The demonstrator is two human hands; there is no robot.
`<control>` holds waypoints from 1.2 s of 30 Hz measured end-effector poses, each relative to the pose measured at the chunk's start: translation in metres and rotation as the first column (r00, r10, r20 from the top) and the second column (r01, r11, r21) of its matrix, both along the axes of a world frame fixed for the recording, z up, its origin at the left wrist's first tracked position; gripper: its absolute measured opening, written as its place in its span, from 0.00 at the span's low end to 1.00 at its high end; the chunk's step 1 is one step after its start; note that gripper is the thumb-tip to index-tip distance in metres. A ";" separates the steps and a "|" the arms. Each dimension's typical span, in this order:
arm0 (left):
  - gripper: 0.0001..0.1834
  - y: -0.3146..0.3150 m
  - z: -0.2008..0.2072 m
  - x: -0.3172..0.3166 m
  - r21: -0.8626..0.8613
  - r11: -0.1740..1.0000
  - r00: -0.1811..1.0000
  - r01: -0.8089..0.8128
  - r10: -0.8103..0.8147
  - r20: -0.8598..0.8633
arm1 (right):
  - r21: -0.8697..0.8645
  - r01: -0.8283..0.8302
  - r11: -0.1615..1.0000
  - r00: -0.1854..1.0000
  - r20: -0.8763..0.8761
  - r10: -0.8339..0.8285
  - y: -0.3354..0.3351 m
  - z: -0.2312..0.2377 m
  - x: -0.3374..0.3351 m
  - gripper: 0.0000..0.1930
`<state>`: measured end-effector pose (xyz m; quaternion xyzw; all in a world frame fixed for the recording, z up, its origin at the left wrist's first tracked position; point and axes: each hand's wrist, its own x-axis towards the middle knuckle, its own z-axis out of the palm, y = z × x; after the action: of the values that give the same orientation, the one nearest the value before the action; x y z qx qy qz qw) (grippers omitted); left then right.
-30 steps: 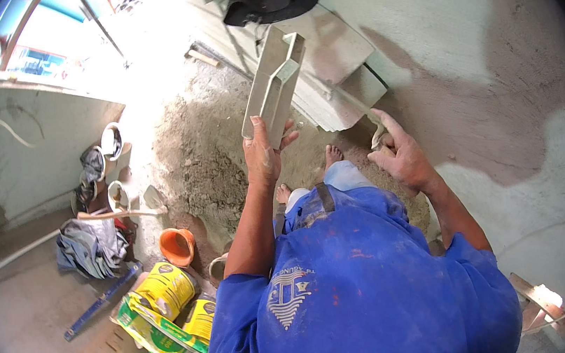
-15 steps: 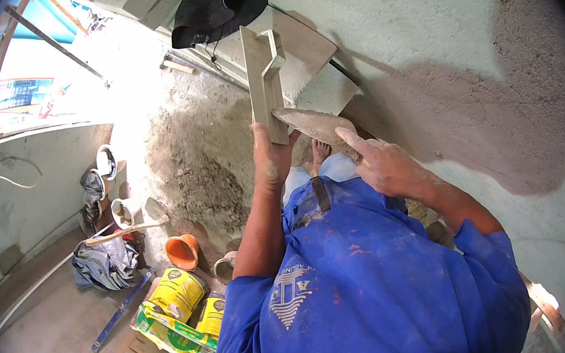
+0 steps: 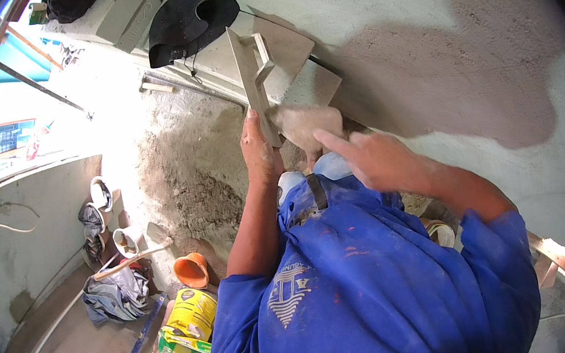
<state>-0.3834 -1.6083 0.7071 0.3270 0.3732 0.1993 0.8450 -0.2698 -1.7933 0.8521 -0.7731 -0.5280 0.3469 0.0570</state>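
Observation:
My left hand [image 3: 259,149] is closed around the lower end of a long, pale plastering float [image 3: 245,68], which stands nearly upright. The float's angular handle [image 3: 264,57] faces right, with no hand on it. My right hand [image 3: 382,158] grips a trowel, its index finger stretched along the blade. That trowel blade [image 3: 309,122], coated in pale mortar, lies close against the float's lower right side; whether they touch I cannot tell. The trowel's handle is hidden inside my right hand.
A plastered wall with a darker, rough patch [image 3: 418,75] rises at the right. Pale blocks [image 3: 283,39] and a black hat [image 3: 190,27] lie ahead. Left are a sand heap [image 3: 191,180], an orange bucket [image 3: 191,270], yellow bags [image 3: 192,311] and a blue spirit level [image 3: 143,342].
The trowel blade has turned to show its broad face, and its pointed outline no longer shows. The float leans slightly more to the left. The whole view has shifted a little.

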 end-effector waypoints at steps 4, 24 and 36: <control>0.27 0.003 0.011 0.002 0.033 0.998 0.992 0.053 -0.049 -0.120 | 0.067 0.022 0.998 0.994 0.105 -0.029 0.028 -0.024 0.012 0.36; 0.30 0.013 0.005 0.004 -0.046 0.997 0.996 0.058 -0.061 -0.063 | 0.141 0.289 0.947 0.944 -0.209 -0.257 0.038 -0.056 0.019 0.41; 0.54 0.038 -0.045 -0.020 0.702 0.253 0.733 0.666 -0.048 -0.678 | -0.180 0.893 0.413 0.136 -0.765 -0.629 -0.010 -0.066 0.016 0.32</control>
<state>-0.4031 -1.5703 0.6620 0.8622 0.3183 0.0646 0.3888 -0.2541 -1.8034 0.7865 -0.6919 -0.0221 0.4537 0.5612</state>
